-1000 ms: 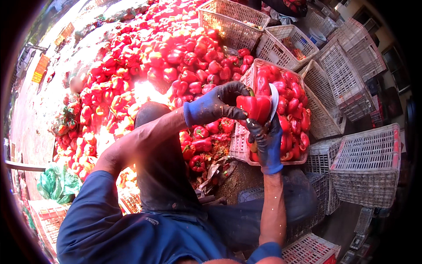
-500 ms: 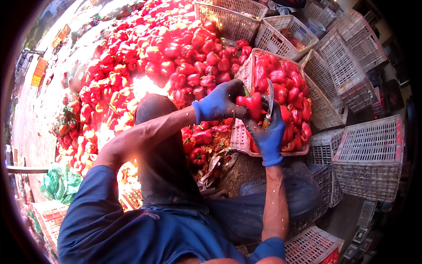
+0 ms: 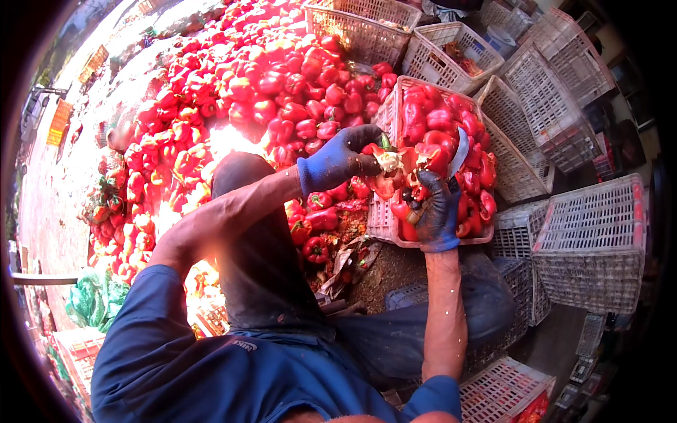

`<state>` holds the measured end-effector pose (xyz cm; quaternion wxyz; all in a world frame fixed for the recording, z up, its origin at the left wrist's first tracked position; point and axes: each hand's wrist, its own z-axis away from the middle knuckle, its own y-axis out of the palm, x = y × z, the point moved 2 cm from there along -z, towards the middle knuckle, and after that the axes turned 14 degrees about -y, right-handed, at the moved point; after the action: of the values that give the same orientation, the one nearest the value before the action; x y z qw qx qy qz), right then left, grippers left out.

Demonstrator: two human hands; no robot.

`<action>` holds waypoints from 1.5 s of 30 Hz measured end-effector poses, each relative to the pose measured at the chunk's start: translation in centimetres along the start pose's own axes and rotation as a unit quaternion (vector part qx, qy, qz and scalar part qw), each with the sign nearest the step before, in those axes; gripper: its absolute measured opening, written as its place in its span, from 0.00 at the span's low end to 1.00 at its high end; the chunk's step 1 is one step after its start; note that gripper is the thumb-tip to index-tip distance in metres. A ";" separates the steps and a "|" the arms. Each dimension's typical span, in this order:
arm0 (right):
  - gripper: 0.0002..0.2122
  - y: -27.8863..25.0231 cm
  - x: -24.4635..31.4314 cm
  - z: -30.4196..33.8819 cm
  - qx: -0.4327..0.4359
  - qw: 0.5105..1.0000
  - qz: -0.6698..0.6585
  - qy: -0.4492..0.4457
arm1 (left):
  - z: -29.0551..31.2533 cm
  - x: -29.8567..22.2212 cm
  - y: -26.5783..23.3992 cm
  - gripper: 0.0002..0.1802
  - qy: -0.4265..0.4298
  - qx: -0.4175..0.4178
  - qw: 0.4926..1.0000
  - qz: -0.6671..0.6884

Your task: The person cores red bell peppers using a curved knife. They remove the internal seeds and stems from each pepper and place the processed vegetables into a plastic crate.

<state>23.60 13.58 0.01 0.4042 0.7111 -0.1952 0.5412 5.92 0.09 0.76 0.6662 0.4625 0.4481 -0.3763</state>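
Observation:
My left hand (image 3: 343,161), in a blue and black work glove, is closed on a cut-open red bell pepper (image 3: 383,185) at the near-left side of a crate. The pepper's green stem and pale seed core (image 3: 387,160) show at the fingertips; I cannot tell whether the core is still attached. Gloved alike, my right hand (image 3: 436,215) grips a knife (image 3: 460,151) with a curved blade that points up and away. Its fingers are close beside the cut pepper. Under both hands stands the pale pink plastic crate (image 3: 382,218), filled with red bell peppers (image 3: 441,120).
A large heap of red peppers (image 3: 282,92) spreads at the far left. Plastic crates (image 3: 591,243) are stacked along the right, with another crate (image 3: 363,32) behind the heap. Scraps (image 3: 345,264) litter the ground by my leg. A green mesh bag (image 3: 97,299) lies at left.
The pepper, whole-looking before, is now opened with its pale core exposed. My hands have drawn slightly apart, and the knife blade has tilted to the right.

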 end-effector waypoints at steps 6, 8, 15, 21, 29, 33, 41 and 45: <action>0.04 0.4 0.2 0.1 -0.008 1.000 0.008 0.004 | -0.2 0.1 -0.6 0.40 0.089 -0.020 0.993 -0.072; 0.07 0.1 0.5 0.3 -0.027 1.000 0.012 -0.006 | -0.2 -1.2 0.1 0.43 0.171 -0.011 0.962 -0.213; 0.09 0.5 0.5 0.6 -0.037 0.994 0.083 -0.052 | -0.6 -0.6 0.4 0.29 0.171 -0.091 0.878 -0.438; 0.12 5.2 3.0 2.0 0.071 0.903 0.271 -0.326 | -2.1 -2.0 -3.3 0.18 0.068 -0.281 0.950 -0.118; 0.10 -0.7 4.6 -0.4 -0.041 0.976 0.112 -0.181 | -2.6 -3.9 -3.9 0.12 0.156 -0.319 0.934 0.039; 0.12 -8.3 9.5 -3.5 -0.103 0.926 0.262 -0.251 | -1.3 -5.3 -9.0 0.11 0.196 -0.371 0.901 0.113; 0.19 -12.8 9.4 -1.3 -0.067 0.749 0.626 -0.205 | -1.3 -2.8 -3.7 0.23 0.151 -0.291 0.925 -0.191; 0.20 -10.1 3.4 4.5 -0.105 0.708 0.689 -0.112 | -1.7 -2.6 -1.9 0.22 0.144 -0.204 0.951 -0.182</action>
<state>34.73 16.56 -0.94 -0.0339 0.3873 -0.7299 0.5622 2.92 1.35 2.39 0.5947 0.2763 0.6834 -0.3208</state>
